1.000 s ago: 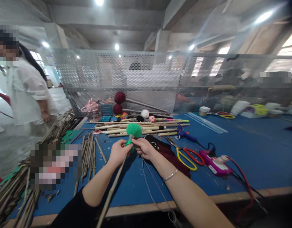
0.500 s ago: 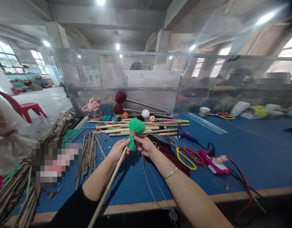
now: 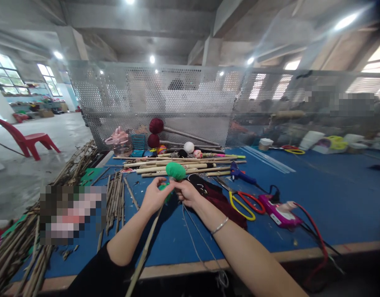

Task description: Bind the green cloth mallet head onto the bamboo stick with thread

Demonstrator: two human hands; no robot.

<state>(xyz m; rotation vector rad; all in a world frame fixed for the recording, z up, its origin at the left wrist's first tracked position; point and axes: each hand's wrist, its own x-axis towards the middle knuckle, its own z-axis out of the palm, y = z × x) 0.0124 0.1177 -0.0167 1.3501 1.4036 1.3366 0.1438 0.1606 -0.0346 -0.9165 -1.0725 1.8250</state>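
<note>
A bamboo stick [image 3: 145, 250] with a rounded green cloth head [image 3: 175, 170] slants up from the table's front edge. My left hand [image 3: 156, 195] is closed at its neck, thumb and forefinger pinched there; whether string is between them is hidden. Loose green cloth [image 3: 167, 197] shows below these fingers. My right hand [image 3: 187, 192] pinches the neck from the other side, just under the head, its fingertips meeting those of my left hand. Thin grey string [image 3: 194, 239] hangs in a loop below my right hand, down past the table edge.
Scissors [image 3: 242, 205] with yellow and red handles lie right of my arm, near a blue glue gun [image 3: 241, 175] and a purple power strip [image 3: 279, 212]. Bamboo sticks [image 3: 196, 167] lie behind the green head. Twigs [image 3: 117, 202] are bundled at left. A perforated metal screen [image 3: 190, 99] stands behind.
My left hand has shifted from the stick and cloth up to the neck, beside my right fingertips. The green head has tilted and dropped slightly. A person at far left has left view.
</note>
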